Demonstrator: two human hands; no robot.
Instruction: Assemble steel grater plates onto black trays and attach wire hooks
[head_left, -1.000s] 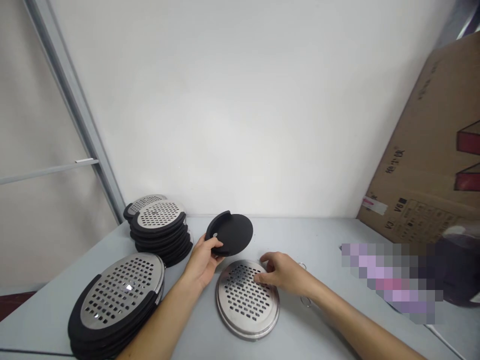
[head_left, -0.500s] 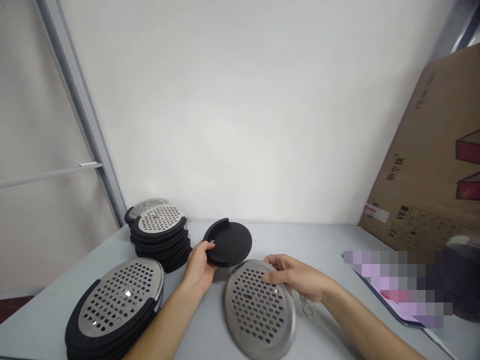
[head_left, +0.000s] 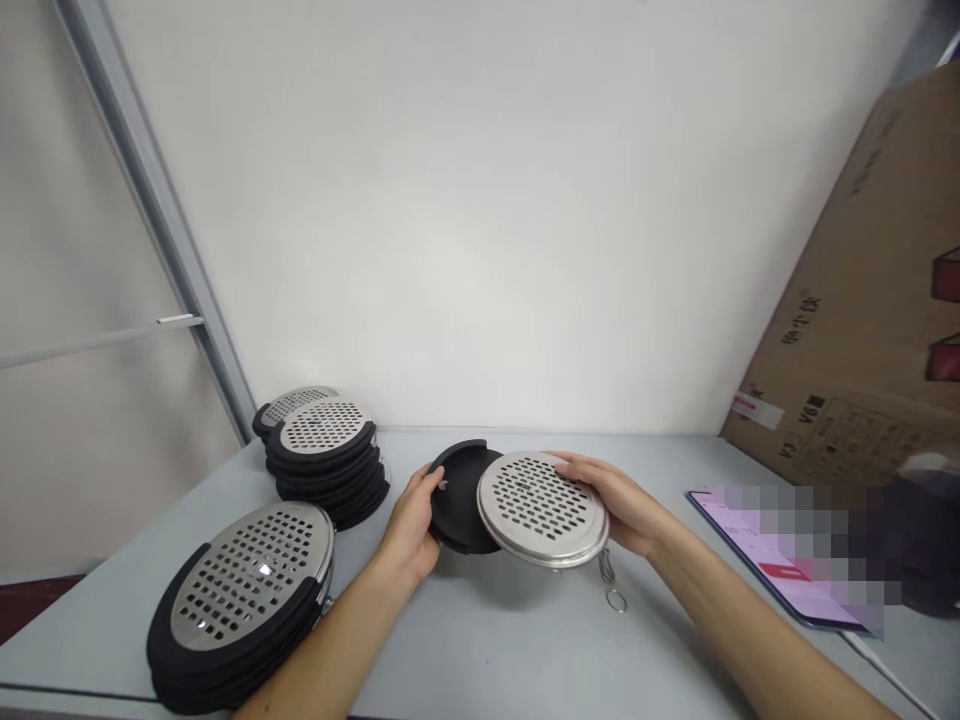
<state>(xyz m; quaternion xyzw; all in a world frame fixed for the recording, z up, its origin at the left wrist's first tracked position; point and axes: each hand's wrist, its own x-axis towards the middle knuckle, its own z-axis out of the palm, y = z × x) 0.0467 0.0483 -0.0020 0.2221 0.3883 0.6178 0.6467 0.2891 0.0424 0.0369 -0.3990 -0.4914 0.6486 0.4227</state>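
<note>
My left hand [head_left: 415,522] grips a round black cover [head_left: 459,500] with a raised rim along its left side, thumb on top. In my right hand [head_left: 611,495] is a round perforated metal disc [head_left: 541,508], held by its right edge just above the table. The disc's left part overlaps the black cover in view; whether they touch I cannot tell. Below the disc, a thin metal wire with a ring [head_left: 616,600] shows near my right wrist. The fingers under both pieces are hidden.
Stacks of perforated discs in black covers stand at the left, one nearer [head_left: 244,600] and one farther back [head_left: 326,460]. A phone [head_left: 757,540] with a cable lies at the right on the grey table [head_left: 480,660]. A cardboard box [head_left: 862,300] leans behind it.
My right hand has lifted the metal disc up and away from me, tilting it flatter, against the black cover in view. My left hand has shifted slightly right with the cover.
</note>
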